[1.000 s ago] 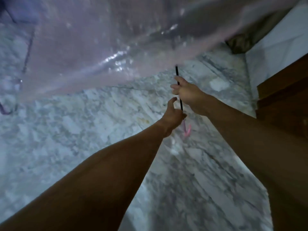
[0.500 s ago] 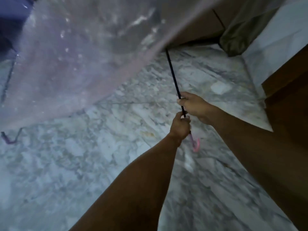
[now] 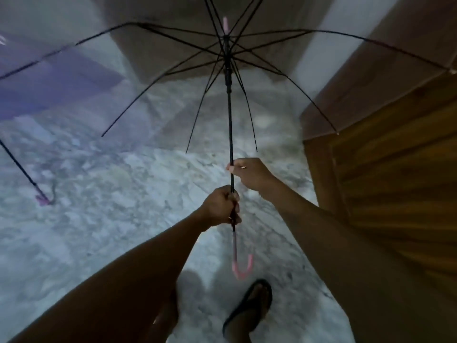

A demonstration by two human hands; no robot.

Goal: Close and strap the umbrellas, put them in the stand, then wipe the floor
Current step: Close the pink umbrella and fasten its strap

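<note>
Now that I've swung the umbrella (image 3: 226,58) upright from its tilt, my left hand (image 3: 221,207) is clamped round its shaft (image 3: 230,125) just above the hook (image 3: 241,268), and my right hand (image 3: 251,173) pinches it higher. The canopy (image 3: 158,45) above both is open, so closing comes next.

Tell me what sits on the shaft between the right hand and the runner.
Nothing: in the head view the black shaft runs bare from the right hand up to the runner; rib tips only hang beside it.
</note>
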